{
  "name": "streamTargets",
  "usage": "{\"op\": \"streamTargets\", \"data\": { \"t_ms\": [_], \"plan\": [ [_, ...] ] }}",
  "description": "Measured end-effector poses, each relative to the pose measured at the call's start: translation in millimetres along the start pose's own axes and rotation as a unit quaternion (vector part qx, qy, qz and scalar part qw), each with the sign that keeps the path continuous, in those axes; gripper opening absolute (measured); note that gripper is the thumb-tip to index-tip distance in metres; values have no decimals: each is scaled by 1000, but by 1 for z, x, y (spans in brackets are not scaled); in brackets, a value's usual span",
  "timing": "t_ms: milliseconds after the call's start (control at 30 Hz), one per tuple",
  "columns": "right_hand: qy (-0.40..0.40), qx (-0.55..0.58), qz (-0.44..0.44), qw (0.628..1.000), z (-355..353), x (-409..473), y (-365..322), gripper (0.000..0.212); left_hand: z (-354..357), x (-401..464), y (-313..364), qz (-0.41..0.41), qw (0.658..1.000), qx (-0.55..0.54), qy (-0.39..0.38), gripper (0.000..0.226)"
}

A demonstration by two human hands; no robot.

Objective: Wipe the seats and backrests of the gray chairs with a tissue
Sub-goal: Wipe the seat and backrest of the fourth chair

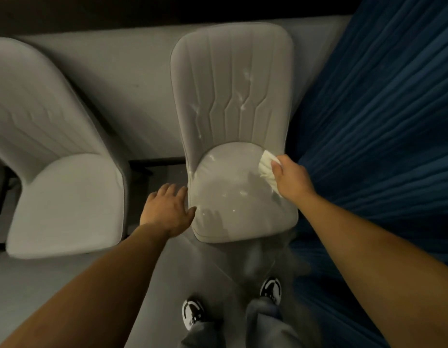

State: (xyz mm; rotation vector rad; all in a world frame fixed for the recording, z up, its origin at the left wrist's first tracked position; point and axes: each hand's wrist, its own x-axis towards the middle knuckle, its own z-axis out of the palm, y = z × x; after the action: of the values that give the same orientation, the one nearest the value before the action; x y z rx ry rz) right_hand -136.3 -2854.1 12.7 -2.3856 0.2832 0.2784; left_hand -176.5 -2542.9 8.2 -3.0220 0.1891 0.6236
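Observation:
A gray padded chair [233, 101] stands straight ahead against the wall, with white specks on its backrest and seat. My right hand [290, 178] holds a folded white tissue [266, 167] pressed on the seat's right rear edge. My left hand [167, 209] rests at the seat's front left corner, fingers spread, thumb touching the cushion. A second gray chair [64, 187] stands to the left, turned slightly.
A dark blue pleated curtain [381, 121] hangs close along the right side of the chair. A gray wall runs behind both chairs. My shoes [192, 312] stand on the gray floor just in front of the seat. A narrow gap separates the chairs.

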Motion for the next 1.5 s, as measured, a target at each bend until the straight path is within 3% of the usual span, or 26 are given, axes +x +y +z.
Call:
{"op": "streamTargets", "data": {
  "t_ms": [200,367,433,567,667,867,933,1033,1067,1133,1200,1333,1500],
  "plan": [
    [55,-29,-23,998,39,64,12,39,47,48,-42,-33,999,1,30,78],
    [127,-107,-97,981,88,119,18,38,105,103,-50,-44,996,-23,70,80],
    [88,-127,-135,979,121,139,24,41,133,123,-50,-58,995,-37,75,82],
    [-136,-191,-185,954,204,160,45,58,182,165,-58,-78,990,-64,103,88],
    [-106,-250,-217,938,255,176,62,64,209,199,-62,-118,980,-110,120,89],
    [-30,-302,-178,936,320,217,81,73,257,250,-43,-118,971,-160,130,91],
    [-7,-272,-175,946,327,239,76,76,263,269,-37,-131,951,-257,113,86],
    [30,-236,-169,956,332,272,63,82,253,294,-34,-173,864,-473,15,79],
    [56,-225,-171,957,335,279,59,83,253,299,-31,-173,869,-463,26,77],
    [114,-202,-181,956,341,287,56,81,257,301,-22,-192,889,-396,131,68],
    [142,-183,-197,953,345,290,57,76,259,301,-13,-225,878,-373,197,60],
    [117,-206,-211,948,343,294,60,69,257,303,-8,-257,883,-356,167,61],
    [-2,-257,-272,927,328,264,70,69,257,301,-4,-268,870,-382,159,62]
  ]
}}
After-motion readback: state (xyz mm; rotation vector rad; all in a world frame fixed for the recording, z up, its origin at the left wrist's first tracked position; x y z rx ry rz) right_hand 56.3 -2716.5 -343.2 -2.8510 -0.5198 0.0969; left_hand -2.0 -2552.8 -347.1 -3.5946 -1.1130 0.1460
